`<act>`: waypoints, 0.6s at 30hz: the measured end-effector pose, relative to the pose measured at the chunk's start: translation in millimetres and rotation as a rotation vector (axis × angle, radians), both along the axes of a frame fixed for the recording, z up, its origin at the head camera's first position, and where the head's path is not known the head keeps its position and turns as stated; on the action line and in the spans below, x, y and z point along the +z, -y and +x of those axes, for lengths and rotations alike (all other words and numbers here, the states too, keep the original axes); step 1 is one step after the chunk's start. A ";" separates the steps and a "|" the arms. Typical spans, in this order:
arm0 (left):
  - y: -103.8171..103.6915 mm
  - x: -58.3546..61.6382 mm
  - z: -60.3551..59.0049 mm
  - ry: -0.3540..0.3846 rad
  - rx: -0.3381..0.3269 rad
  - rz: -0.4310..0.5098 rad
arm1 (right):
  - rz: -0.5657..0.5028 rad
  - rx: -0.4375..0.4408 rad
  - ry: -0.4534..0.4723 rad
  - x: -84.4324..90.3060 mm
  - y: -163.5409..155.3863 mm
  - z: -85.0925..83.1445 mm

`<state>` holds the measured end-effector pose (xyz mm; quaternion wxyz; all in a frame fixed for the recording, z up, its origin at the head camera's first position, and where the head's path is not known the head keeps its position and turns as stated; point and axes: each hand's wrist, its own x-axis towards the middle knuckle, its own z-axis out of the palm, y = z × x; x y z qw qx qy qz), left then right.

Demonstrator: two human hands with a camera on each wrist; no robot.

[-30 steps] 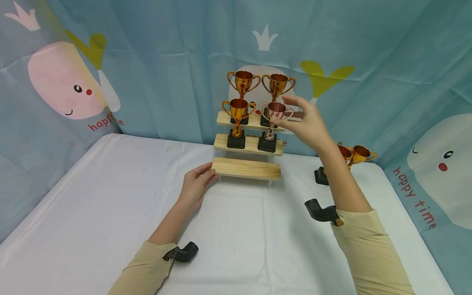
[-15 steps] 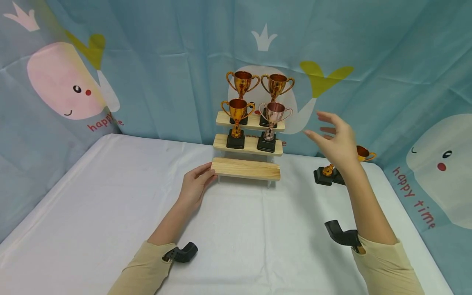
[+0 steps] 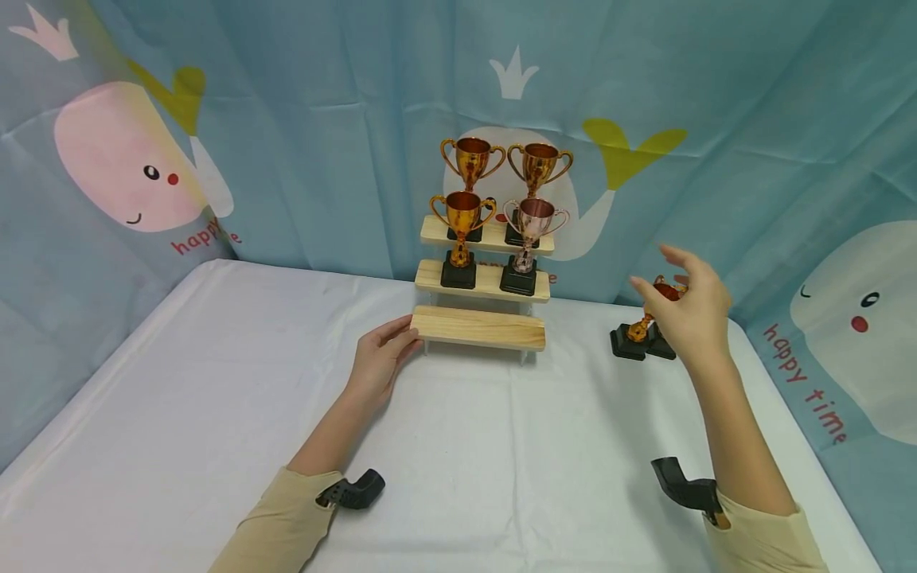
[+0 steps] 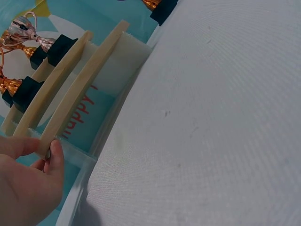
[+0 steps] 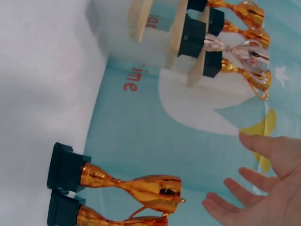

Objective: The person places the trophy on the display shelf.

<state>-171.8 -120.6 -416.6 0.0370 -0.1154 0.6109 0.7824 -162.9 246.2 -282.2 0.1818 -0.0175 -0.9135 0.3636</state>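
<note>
My left hand (image 3: 383, 358) pinches the left end of the bottom step (image 3: 478, 328) of a three-step wooden stand; the left wrist view shows thumb and fingers (image 4: 55, 162) around the board's end. My right hand (image 3: 691, 306) is in the air at the right, fingers spread and holding nothing, overlapping two gold trophies (image 5: 153, 190) on black bases. In the right wrist view it is apart from their cups. On the middle step stand a gold trophy (image 3: 462, 231) and a pinkish-silver trophy (image 3: 528, 239). Two more gold trophies (image 3: 473, 159) stand on the top step.
A white cloth covers the table (image 3: 286, 350). Blue curtains (image 3: 322, 119) with whale prints hang right behind the stand and along both sides. Black wrist mounts (image 3: 688, 485) stick out from both sleeves.
My right hand has left the pinkish-silver trophy on the middle step and moved right and down to the two gold trophies. The left hand stays at the bottom step.
</note>
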 end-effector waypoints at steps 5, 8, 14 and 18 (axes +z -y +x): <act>0.5 0.2 -0.2 0.004 0.001 0.006 | 0.044 -0.075 -0.001 -7.9 -4.9 2.8; 0.8 -0.4 -0.6 -0.001 0.001 0.009 | 0.052 -0.115 0.010 -12.4 -7.5 3.1; 0.9 -2.3 -1.1 -0.015 0.000 0.007 | 0.039 -0.168 0.050 -21.1 -11.9 2.9; 0.4 -2.0 -1.0 -0.010 0.001 0.003 | 0.055 -0.187 0.067 -26.7 -14.9 1.9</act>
